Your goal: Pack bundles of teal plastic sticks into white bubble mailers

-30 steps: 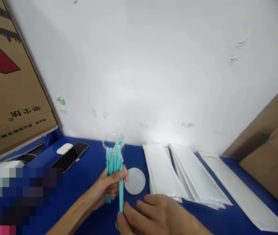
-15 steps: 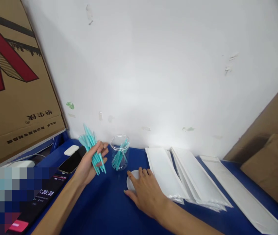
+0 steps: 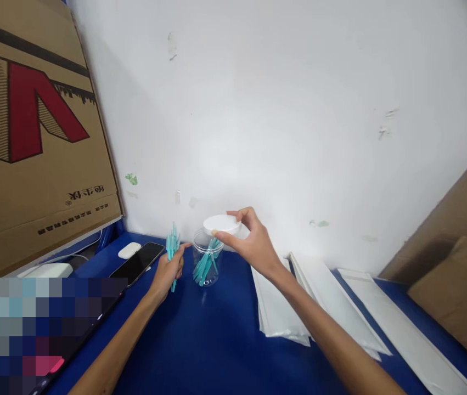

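Observation:
A clear round jar (image 3: 207, 263) stands on the blue table near the wall, with several teal sticks (image 3: 205, 266) leaning inside it. My right hand (image 3: 252, 237) pinches a white round lid (image 3: 221, 224) by its right edge, slightly tilted, just above the jar's mouth. To the left of the jar, my left hand (image 3: 170, 265) is closed around a bundle of teal sticks (image 3: 173, 244) that point upward, its index finger reaching toward the jar's rim.
White flat packets (image 3: 280, 307) lie in stacks on the blue table (image 3: 200, 351) at the right. A black phone (image 3: 138, 263) and a white case (image 3: 129, 250) are at the left. Cardboard (image 3: 52, 192) stands on both sides.
My right hand has lifted the white lid off the table and brought it over the jar. My left hand has turned the bundle more upright, close beside the jar. The camera view has shifted slightly.

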{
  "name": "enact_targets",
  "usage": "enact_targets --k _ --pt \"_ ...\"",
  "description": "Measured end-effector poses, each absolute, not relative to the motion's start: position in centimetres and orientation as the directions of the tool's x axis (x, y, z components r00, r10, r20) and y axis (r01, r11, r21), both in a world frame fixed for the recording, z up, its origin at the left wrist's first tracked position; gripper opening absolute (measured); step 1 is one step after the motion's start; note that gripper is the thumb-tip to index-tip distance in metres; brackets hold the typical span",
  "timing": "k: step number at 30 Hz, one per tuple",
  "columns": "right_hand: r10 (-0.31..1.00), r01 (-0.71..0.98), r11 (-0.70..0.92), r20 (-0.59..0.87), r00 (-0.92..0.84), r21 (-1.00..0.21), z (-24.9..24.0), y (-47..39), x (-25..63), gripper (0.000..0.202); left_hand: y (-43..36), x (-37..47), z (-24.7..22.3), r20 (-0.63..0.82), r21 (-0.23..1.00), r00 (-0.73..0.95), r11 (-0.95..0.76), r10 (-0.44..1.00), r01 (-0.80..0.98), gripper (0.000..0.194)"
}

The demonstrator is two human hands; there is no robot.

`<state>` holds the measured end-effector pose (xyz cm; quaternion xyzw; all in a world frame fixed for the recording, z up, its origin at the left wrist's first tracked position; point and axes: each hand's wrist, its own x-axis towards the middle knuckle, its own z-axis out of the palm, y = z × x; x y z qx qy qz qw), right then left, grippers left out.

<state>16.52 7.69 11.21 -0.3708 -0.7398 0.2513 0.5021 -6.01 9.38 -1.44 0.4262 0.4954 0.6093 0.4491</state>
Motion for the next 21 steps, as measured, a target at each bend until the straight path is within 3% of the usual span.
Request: enact_targets --k 10,21 --pt "0.764 0.342 0.641 0.529 -0.369 -0.687 6.8 9.3 14.2 0.030 8.9 -4.5 -1.5 0.058 0.996 -0.182 -0.069 0.982 -0.054 0.055" --pt "0.832 0.422 0.548 0.419 -0.364 -0.722 6.2 9.6 13.7 0.049 8.5 -3.7 -1.4 0.094 0.994 -0.216 -0.104 0.972 -0.032 0.049"
